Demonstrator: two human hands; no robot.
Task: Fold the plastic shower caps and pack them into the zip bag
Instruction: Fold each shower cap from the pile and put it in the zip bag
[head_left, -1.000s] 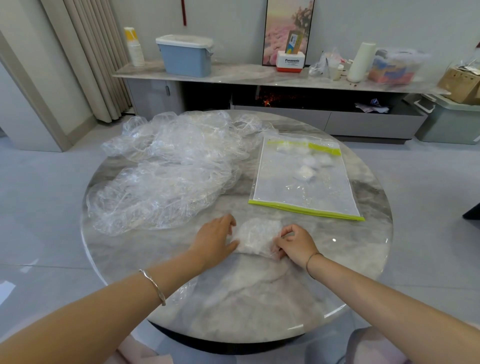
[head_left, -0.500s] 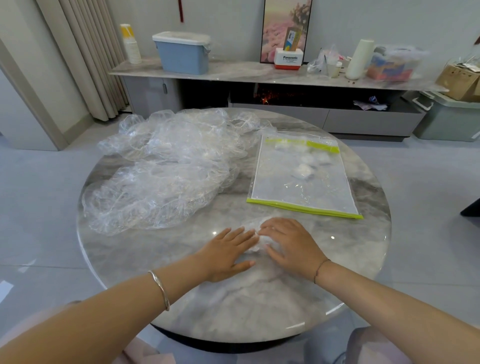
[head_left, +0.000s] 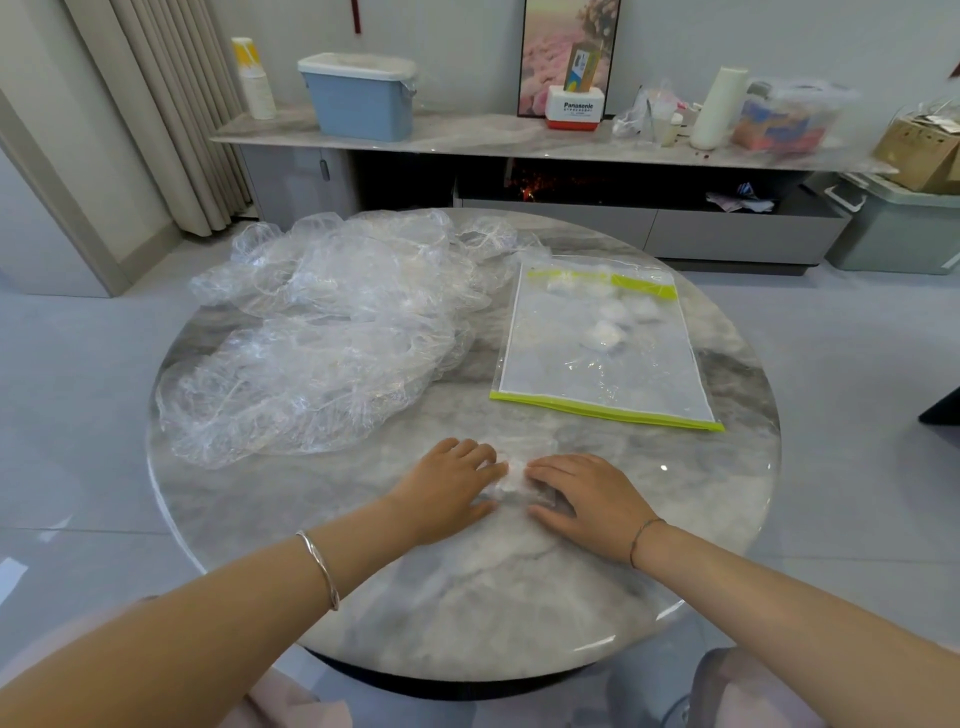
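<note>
Both hands lie flat on a small folded cap (head_left: 511, 482) near the front of the round marble tabletop (head_left: 467, 597). The left hand (head_left: 447, 491) presses the cap's left side, its fingers (head_left: 480, 460) straight and together, gripping nothing. The right hand (head_left: 589, 501) covers the cap's right side, its fingers (head_left: 545, 470) also stretched out flat and its thumb along the near edge. The fingertips of the 2 hands almost meet over the cap, so only a crumpled white strip of it shows between them.

Behind the left hand, a loose pile (head_left: 322, 338) of clear unfolded caps covers the left half of the tabletop. The zip bag (head_left: 608, 384) lies flat on the right half, well apart from the hands, its green zip end toward the far side. A few folded bundles (head_left: 605, 335) sit inside its far half. A silver bangle (head_left: 322, 571) rings the left wrist, and a thin bracelet (head_left: 641, 535) rings the right.
</note>
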